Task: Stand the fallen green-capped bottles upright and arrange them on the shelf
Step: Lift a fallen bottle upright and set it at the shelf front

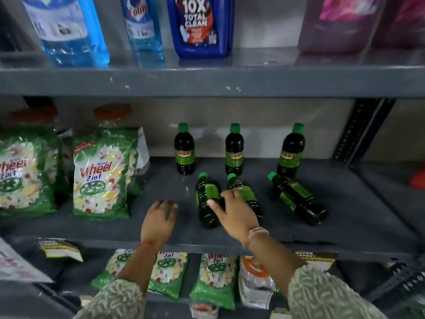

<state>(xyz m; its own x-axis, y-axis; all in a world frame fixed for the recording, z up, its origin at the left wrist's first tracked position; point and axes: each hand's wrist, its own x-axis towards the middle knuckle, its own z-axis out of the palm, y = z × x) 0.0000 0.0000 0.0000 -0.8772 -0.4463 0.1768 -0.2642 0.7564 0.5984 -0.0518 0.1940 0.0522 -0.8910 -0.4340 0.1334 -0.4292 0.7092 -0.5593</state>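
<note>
Three dark bottles with green caps stand upright at the back of the grey middle shelf (345, 226): left (184, 149), middle (234, 150), right (291, 151). In front of them three more lie on their sides, caps pointing away: a left one (205, 200), a middle one (249, 195) and a right one (299, 200). My right hand (234, 211) hovers over the left and middle fallen bottles, fingers spread, thumb touching the left one, gripping nothing. My left hand (159, 218) rests flat on the shelf, left of the fallen bottles, holding nothing.
Green Wheel detergent packs (101, 178) stand at the shelf's left. Above, the upper shelf holds blue cleaner bottles (69, 31) and a dark blue jug (197, 24). More detergent packs (212, 277) lie on the shelf below. A black slotted upright (358, 130) runs at the right.
</note>
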